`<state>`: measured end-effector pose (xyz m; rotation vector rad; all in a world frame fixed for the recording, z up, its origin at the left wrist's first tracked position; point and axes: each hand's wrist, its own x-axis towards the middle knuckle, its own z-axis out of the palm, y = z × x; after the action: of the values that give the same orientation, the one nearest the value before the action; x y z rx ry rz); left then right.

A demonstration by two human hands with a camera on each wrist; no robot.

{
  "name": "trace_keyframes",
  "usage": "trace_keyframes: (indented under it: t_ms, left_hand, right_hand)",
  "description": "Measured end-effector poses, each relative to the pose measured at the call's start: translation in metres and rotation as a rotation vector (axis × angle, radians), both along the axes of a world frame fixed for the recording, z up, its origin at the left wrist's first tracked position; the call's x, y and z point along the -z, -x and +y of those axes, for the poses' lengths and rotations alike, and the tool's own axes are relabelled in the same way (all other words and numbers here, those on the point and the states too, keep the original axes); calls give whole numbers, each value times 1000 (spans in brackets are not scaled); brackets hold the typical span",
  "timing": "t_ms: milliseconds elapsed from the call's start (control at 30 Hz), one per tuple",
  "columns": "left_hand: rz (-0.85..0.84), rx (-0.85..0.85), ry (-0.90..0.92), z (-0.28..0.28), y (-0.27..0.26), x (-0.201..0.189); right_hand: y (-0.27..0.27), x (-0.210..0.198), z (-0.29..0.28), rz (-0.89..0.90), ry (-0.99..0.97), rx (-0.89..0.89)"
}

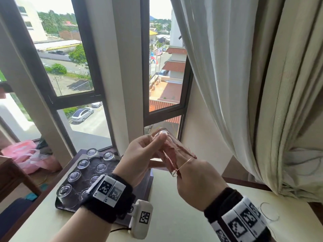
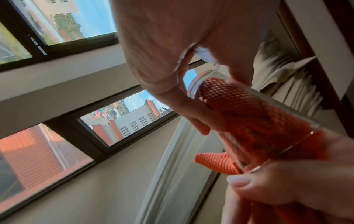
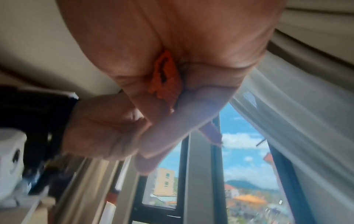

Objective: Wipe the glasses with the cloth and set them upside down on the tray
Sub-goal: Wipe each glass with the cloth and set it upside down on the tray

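Clear drinking glass [image 1: 167, 151] is held tilted in the air between both hands, base up and away, mouth toward the right hand [image 1: 197, 182]. Left hand [image 1: 139, 159] curls its fingers round the base end. Right hand grips an orange mesh cloth [image 2: 229, 109] stuffed inside the glass, a corner hanging out below the rim. Below and left of the left hand, a dark rectangular tray [image 1: 146, 186] carries upturned clear glasses [image 1: 74, 176]. White curtains [image 1: 236, 75] hang beyond the right hand.
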<state>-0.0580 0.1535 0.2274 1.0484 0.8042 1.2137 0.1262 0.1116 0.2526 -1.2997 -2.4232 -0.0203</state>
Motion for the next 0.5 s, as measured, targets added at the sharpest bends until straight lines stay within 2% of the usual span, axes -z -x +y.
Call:
trace_keyframes:
  t_ms: [33, 67, 100, 133, 200, 267, 300, 333, 367, 400, 433, 500]
  left_hand:
    - [-5, -12, 4, -1, -1, 0]
    - [-41, -1, 3, -2, -2, 2]
    - [-100, 24, 3, -3, -2, 3]
    - [-178, 56, 4, -5, -2, 5]
    - [-349, 134, -1, -8, 1, 10]
    - [-453, 229, -37, -9, 5, 12]
    - [-470, 262, -61, -8, 5, 12]
    - [-463, 273, -80, -8, 5, 11]
    - [-442, 269, -90, -7, 4, 10]
    - [-414, 253, -89, -7, 2, 7]
    - [-383, 223, -79, -7, 0, 6]
    - [-301, 135, -52, -9, -4, 1]
  right_hand:
    - [-3, 2, 1, 62, 15, -23]
    - [-3, 0, -1, 220, 131, -73]
    - [-2, -3, -4, 467, 336, -120]
    - [-2, -8, -7, 740, 663, -200]
    - [-4, -14, -10, 1279, 1138, -355]
    - [-7, -16, -10, 1702, 1468, -492]
    - [-7, -17, -11, 1856, 1583, -573]
    - [-7, -15, -11, 1912, 1629, -612]
    - [-6, -13, -13, 1874, 1582, -599]
    - [-2, -12, -14, 1744, 1440, -541]
    - [2, -12, -19, 1532, 1227, -503]
    - [6, -9, -23, 965, 679, -353]
